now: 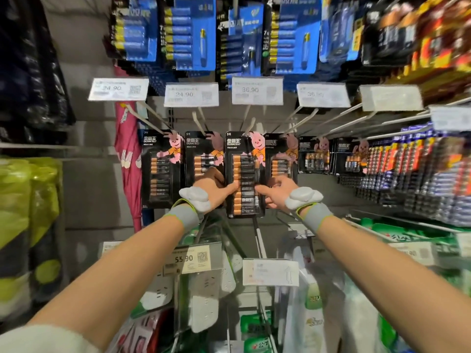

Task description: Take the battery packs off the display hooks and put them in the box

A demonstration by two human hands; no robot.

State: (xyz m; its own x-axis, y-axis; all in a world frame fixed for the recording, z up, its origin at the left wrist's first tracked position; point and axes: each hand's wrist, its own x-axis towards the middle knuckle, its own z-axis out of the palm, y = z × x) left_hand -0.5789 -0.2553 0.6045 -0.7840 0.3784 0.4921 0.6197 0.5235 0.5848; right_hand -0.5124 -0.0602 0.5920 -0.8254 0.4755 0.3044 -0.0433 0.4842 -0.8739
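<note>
On the middle hook row: my left hand [212, 189] and right hand [276, 193] pinch the black card pack of copper-topped batteries [243, 164] by its side edges, thumbs on front. Its top seems hung on a white wire hook [249, 124]; blurred there. Like black packs [204, 154] hang just beside both edges. White price tags [257, 90] sit close above.

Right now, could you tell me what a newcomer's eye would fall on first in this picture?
First, the black battery pack at the centre, gripped at its sides by the left hand and the right hand. Next, the row of white price tags just above it, and the blue battery packs hanging along the top.
</note>
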